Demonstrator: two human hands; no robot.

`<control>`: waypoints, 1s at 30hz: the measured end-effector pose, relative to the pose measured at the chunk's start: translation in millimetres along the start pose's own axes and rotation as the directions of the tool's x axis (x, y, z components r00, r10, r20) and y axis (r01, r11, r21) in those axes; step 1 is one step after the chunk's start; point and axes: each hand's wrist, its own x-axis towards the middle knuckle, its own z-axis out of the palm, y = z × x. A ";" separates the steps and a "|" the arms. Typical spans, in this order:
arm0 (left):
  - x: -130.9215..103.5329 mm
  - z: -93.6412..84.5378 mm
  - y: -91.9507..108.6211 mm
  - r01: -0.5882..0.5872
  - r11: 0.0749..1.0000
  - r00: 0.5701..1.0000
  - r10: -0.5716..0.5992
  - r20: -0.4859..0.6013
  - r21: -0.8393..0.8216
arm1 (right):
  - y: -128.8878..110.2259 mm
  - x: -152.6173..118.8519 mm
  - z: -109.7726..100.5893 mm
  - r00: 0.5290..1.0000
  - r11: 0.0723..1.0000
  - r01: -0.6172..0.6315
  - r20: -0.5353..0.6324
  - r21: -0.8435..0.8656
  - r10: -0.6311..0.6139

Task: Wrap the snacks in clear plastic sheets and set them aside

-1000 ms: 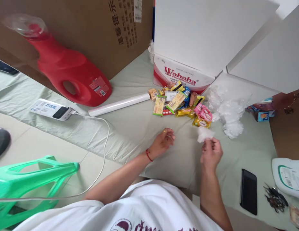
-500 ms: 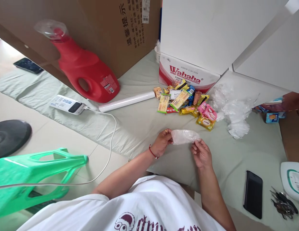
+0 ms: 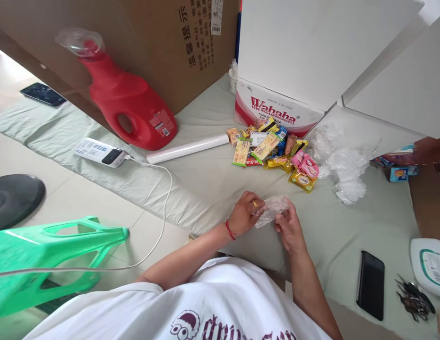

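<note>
Between my hands, above the green cloth, is a small clear plastic bag (image 3: 272,212), crinkled and see-through. My left hand (image 3: 245,212), with a ring and a red string bracelet, pinches its left side. My right hand (image 3: 289,226) grips the bag's right end between thumb and fingers. Just beyond lies a pile of wrapped snacks (image 3: 265,146) in yellow, blue, pink and green packets. To the right of the pile sits a heap of crumpled clear plastic bags (image 3: 342,163).
A white roll (image 3: 187,149) and a red jug (image 3: 131,104) lie left of the snacks. A white power bank (image 3: 99,152) trails a cable past a green stool (image 3: 60,259). At right are a phone (image 3: 370,285), keys (image 3: 414,297) and a white container (image 3: 430,267). A Wahaba-marked box (image 3: 276,106) stands behind.
The bag was stretched flat between both hands; now it is crumpled and slanted. My left hand has shifted slightly right and turned over it, and my hands are closer together.
</note>
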 end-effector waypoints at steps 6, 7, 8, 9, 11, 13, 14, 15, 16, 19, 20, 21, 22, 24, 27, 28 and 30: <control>4.3 -6.5 -8.9 0.474 0.581 0.767 -0.641 -0.014 -0.662 | 9.6 7.5 -2.1 0.997 0.999 -0.036 -0.062 -0.029 0.034; 4.8 -9.2 -10.7 0.498 0.501 0.730 -0.682 0.031 -0.707 | 10.8 8.5 -4.7 0.998 0.999 -0.032 -0.062 -0.024 0.030; 5.1 -12.0 -12.1 0.513 0.432 0.706 -0.704 0.078 -0.742 | 11.6 9.0 -7.5 0.997 0.999 -0.015 -0.078 -0.036 0.012; 5.2 -14.7 -12.9 0.522 0.366 0.686 -0.717 0.125 -0.770 | 11.8 8.6 -10.4 0.993 0.997 0.021 -0.118 -0.071 -0.029; 4.6 -18.5 -12.6 0.531 0.217 0.639 -0.737 0.219 -0.819 | 10.1 5.0 -15.0 0.949 0.967 0.146 -0.245 -0.209 -0.197; 3.8 -19.6 -10.3 0.536 0.133 0.614 -0.739 0.278 -0.833 | 5.7 -2.1 -15.9 0.856 0.877 0.282 -0.311 -0.390 -0.413; 3.4 -18.9 -8.5 0.542 0.115 0.609 -0.736 0.295 -0.832 | 3.0 -6.2 -14.1 0.821 0.817 0.337 -0.279 -0.468 -0.498; 3.0 -17.6 -6.4 0.548 0.103 0.608 -0.730 0.311 -0.830 | 0.6 -10.1 -10.7 0.810 0.757 0.386 -0.199 -0.526 -0.551; 2.6 -15.7 -3.9 0.552 0.092 0.611 -0.721 0.327 -0.829 | -1.0 -13.2 -5.5 0.815 0.699 0.434 -0.083 -0.568 -0.573; 1.0 -8.5 3.8 0.551 0.106 0.645 -0.684 0.341 -0.828 | 2.7 -15.1 16.2 0.804 0.539 0.577 0.310 -0.613 -0.507; 0.3 -6.3 5.7 0.550 0.122 0.652 -0.681 0.333 -0.827 | 6.7 -13.5 23.7 0.785 0.494 0.612 0.400 -0.618 -0.473; -0.4 -4.6 7.0 0.549 0.140 0.654 -0.685 0.320 -0.824 | 11.5 -11.4 30.3 0.768 0.456 0.636 0.456 -0.622 -0.450; -1.1 -3.7 7.4 0.553 0.158 0.651 -0.695 0.305 -0.818 | 16.5 -9.3 35.8 0.754 0.431 0.653 0.486 -0.622 -0.441; -2.5 -4.5 5.6 0.568 0.185 0.632 -0.722 0.281 -0.802 | 24.4 -7.2 42.2 0.738 0.430 0.673 0.505 -0.602 -0.447; -4.0 -11.0 -0.6 0.588 0.183 0.601 -0.751 0.275 -0.788 | 27.8 -10.4 40.9 0.742 0.528 0.670 0.478 -0.522 -0.470; -4.3 -13.7 -2.3 0.593 0.171 0.589 -0.759 0.279 -0.786 | 27.1 -12.3 38.0 0.757 0.573 0.653 0.449 -0.496 -0.474; -4.4 -17.9 -4.0 0.597 0.138 0.566 -0.771 0.293 -0.791 | 25.1 -15.6 29.9 0.811 0.672 0.585 0.339 -0.455 -0.477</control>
